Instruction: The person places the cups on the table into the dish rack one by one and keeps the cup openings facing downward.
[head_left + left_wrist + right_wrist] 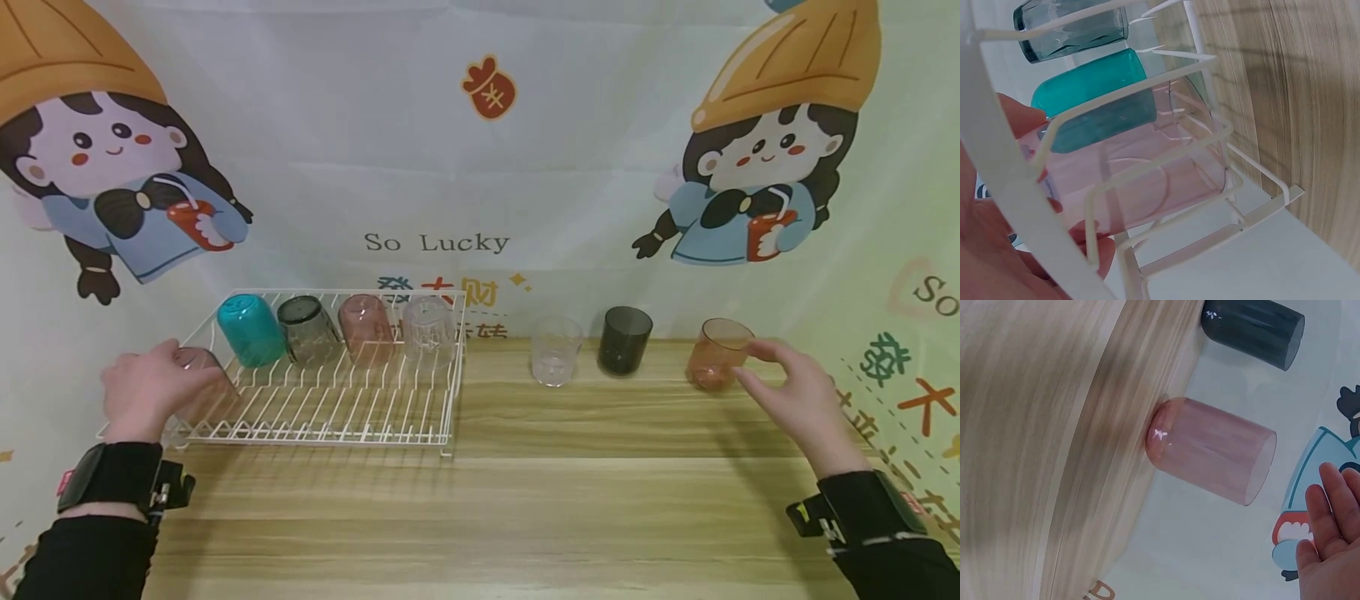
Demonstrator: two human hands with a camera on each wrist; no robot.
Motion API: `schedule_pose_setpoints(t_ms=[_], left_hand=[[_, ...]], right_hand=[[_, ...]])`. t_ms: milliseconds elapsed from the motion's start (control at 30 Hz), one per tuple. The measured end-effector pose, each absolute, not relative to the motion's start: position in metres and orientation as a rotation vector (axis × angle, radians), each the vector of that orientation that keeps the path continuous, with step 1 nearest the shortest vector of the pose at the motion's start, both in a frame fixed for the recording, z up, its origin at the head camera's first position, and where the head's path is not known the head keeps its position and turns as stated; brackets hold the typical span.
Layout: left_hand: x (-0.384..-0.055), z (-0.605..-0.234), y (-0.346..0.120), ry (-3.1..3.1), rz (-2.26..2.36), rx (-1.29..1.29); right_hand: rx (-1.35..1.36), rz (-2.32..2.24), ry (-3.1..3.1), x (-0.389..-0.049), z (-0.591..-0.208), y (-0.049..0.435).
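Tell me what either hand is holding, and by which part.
The left hand holds the upturned pink cup by its base, at the left of the rack; the right hand holds nothing.

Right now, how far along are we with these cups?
Apparently racked: the teal cup, gray cup, pink cup and clear cup, upside down on the rack. In hand: the leftmost pink cup, gripped by the left hand at the rack's left end. Seemingly left: the upright clear tumbler, black tumbler and orange-pink tumbler on the table; the right hand is beside the last, not gripping.
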State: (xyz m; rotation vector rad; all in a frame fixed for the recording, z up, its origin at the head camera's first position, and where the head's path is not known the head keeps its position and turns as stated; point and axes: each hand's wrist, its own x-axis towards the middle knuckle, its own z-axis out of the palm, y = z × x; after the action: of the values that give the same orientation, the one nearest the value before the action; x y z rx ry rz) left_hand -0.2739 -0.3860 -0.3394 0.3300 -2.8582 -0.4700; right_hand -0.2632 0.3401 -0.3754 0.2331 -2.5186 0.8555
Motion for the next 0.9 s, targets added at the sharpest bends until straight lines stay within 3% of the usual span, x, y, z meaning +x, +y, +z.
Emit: schedule_pose_setpoints(t_ms=[900], left_hand=[[-0.263,-0.331,-0.379,-2.779,-0.596,0.365]], right_hand=[[0.243,0.804,-2.536,-0.275,-0.371,0.334]])
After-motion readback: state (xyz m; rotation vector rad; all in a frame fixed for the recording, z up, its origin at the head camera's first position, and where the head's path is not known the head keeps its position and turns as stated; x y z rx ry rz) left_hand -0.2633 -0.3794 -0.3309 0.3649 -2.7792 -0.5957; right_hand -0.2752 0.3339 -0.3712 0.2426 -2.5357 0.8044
